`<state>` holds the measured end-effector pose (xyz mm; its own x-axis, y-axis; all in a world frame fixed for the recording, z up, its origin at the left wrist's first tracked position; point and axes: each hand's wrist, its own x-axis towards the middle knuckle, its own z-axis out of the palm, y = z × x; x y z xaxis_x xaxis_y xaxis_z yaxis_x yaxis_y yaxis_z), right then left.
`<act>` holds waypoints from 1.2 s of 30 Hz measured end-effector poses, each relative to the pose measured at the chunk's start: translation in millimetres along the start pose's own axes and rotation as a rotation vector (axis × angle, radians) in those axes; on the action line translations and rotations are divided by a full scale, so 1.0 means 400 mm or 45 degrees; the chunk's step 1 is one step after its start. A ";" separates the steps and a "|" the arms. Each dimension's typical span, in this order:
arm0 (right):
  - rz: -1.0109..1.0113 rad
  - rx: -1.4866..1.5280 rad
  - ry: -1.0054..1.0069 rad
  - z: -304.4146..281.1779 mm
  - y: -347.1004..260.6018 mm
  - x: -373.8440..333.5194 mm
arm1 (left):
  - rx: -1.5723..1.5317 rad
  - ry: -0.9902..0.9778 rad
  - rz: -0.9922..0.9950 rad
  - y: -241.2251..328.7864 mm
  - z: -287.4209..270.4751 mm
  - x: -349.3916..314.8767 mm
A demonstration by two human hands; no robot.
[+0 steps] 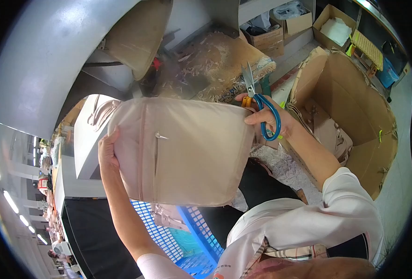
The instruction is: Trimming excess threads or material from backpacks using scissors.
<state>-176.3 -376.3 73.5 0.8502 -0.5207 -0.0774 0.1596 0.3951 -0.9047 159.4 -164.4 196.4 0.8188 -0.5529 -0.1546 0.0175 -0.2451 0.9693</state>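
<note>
A pale pinkish-beige fabric bag (201, 153) is held up in front of me, its flat side facing me. A zipper runs down its left part, with a small metal puller (159, 136) near the top. My left hand (108, 149) grips the bag's left edge, thumb on the near face and the other fingers hidden behind. My right hand (275, 119) is closed at the upper right corner, its thumb on the fabric. Hooked in that same hand are scissors (277, 128) with blue handles, blades pointing up and away from the bag. Something orange wraps the scissors near their pivot.
A large cardboard box (369, 107) with beige pieces inside stands at right. Below the bag is a blue plastic basket (192, 223) holding more fabric. Thread scraps litter a worn board (215, 60) ahead. A big grey machine housing (61, 60) looms upper left, beside a white table (87, 144).
</note>
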 end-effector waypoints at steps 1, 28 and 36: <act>-0.066 0.079 0.035 0.004 0.006 -0.004 | -0.019 0.012 -0.025 0.001 -0.014 -0.001; 0.034 0.266 0.178 0.141 0.015 0.079 | -0.240 0.236 -0.179 -0.132 -0.215 -0.030; 0.062 0.016 0.215 0.158 -0.023 0.146 | -0.165 0.230 -0.260 -0.090 -0.211 -0.013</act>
<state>-96.5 -362.7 103.8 0.7609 -0.6200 -0.1916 0.1273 0.4321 -0.8928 202.9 -85.3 178.4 0.8794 -0.3493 -0.3236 0.2558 -0.2266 0.9398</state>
